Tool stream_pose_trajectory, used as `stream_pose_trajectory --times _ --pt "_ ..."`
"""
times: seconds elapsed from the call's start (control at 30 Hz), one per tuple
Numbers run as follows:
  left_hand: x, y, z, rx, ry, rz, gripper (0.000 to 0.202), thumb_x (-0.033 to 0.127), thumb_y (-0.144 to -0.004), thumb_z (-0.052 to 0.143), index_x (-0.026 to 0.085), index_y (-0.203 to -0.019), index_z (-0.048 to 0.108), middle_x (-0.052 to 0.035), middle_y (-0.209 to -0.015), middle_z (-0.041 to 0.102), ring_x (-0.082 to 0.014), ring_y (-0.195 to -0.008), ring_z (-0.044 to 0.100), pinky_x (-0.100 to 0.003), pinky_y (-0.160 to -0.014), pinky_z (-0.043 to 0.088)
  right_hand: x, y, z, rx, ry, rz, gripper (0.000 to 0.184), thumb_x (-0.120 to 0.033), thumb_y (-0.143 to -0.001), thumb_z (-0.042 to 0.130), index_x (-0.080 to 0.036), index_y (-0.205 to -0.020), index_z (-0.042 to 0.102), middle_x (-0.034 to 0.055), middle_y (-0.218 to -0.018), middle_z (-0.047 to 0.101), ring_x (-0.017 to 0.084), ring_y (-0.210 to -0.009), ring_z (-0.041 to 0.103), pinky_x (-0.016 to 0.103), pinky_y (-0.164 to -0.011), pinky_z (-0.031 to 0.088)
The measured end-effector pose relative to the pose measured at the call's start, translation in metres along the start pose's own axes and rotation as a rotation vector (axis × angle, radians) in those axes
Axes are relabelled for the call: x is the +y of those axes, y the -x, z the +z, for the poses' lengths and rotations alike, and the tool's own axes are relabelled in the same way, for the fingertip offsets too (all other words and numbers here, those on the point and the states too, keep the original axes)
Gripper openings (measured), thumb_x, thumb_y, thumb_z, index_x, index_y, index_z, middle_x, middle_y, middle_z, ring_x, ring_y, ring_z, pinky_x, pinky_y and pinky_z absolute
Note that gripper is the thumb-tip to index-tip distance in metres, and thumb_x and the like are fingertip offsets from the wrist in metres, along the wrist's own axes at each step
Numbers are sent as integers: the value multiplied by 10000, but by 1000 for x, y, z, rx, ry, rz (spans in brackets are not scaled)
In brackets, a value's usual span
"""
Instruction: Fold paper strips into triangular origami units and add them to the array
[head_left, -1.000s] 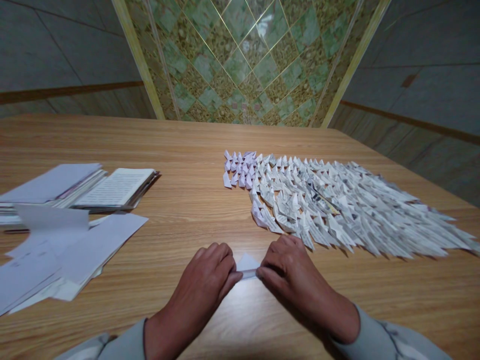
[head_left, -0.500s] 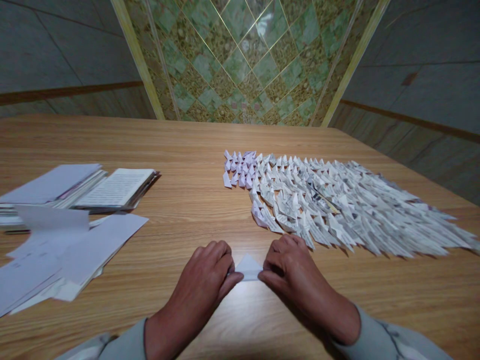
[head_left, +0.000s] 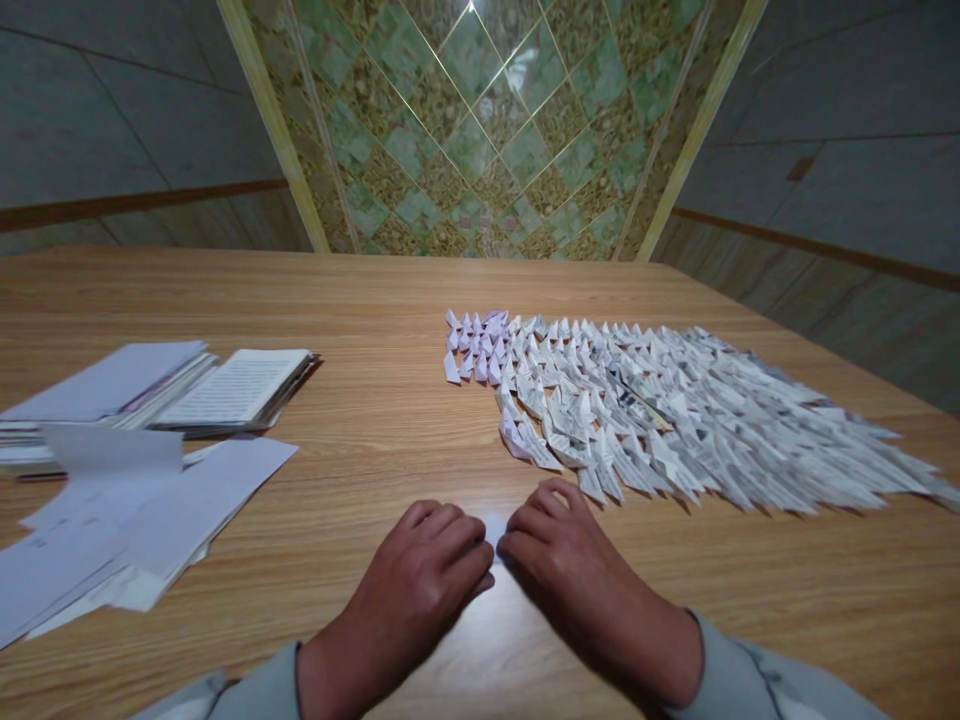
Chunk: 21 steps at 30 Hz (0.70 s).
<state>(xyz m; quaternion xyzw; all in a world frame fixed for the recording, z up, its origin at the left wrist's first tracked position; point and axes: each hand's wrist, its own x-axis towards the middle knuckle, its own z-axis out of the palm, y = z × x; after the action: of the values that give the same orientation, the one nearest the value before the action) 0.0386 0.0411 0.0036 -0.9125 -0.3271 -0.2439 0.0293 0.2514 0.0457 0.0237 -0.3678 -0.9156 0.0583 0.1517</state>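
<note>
Barely visible paper: a small white folded paper shows only as a pale patch at the centre of the grip, just above where the two hands nearly meet. Its long axis cannot be told, since so little of it shows.

Nearer hand: the left hand and the right hand lie on either side of the paper, and neither is clearly nearer.

Grip: both hands curve inward, pressed close together and low over the table, closing around the paper. Whether they pinch it or only cover it cannot be told.

Ahead and right of the grip: rows of folded paper boats made from printed pages spread across the table, with lilac paper boats at the end nearest the centre.

Left of the grip: loose white sheets lie in an untidy heap, well apart from the hands. Beyond them is an open printed booklet beside a stack of papers.

Behind the grip: grey sleeves cover both forearms at the near edge of the view.
</note>
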Motion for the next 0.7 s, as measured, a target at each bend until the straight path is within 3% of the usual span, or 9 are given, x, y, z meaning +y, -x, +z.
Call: stream_pose_trajectory --times 0.27,0.47,0.6,0.7 --pt "1 1 3 39 -51 -10 295 118 -1024 456 181 -814 653 -34 -724 638 -207 -655 523 -344 -636 358 -5 -2 1 35 35 17 158 -284 -935 697 -200 -819 630 9 -851 647 200 -894 529 417 -1024 328" --pt "0 -1 3 72 13 -99 267 159 -1015 469 180 -805 632 -37 -729 646 -204 -667 554 -332 -630 392 0 -8 16 208 123 -58 236 -195 -964 655 -196 -730 633 -1 -710 620 187 -792 513 390 -946 356" --pt "0 -4 -4 76 134 -130 198 293 -1019 535 184 -892 642 -46 -793 686 -216 -724 579 -329 -645 422 -1 -8 14 302 -13 -22 251 -204 -994 602 -186 -747 644 15 -715 624 190 -771 507 364 -850 375" --pt "-1 -4 -7 119 175 -134 197 287 -1027 543 193 -905 666 -42 -793 696 -210 -720 585 -323 -653 427 -2 -8 11 316 -155 23 228 -239 -1004 590 -184 -800 677 23 -757 645 191 -785 523 357 -824 377"
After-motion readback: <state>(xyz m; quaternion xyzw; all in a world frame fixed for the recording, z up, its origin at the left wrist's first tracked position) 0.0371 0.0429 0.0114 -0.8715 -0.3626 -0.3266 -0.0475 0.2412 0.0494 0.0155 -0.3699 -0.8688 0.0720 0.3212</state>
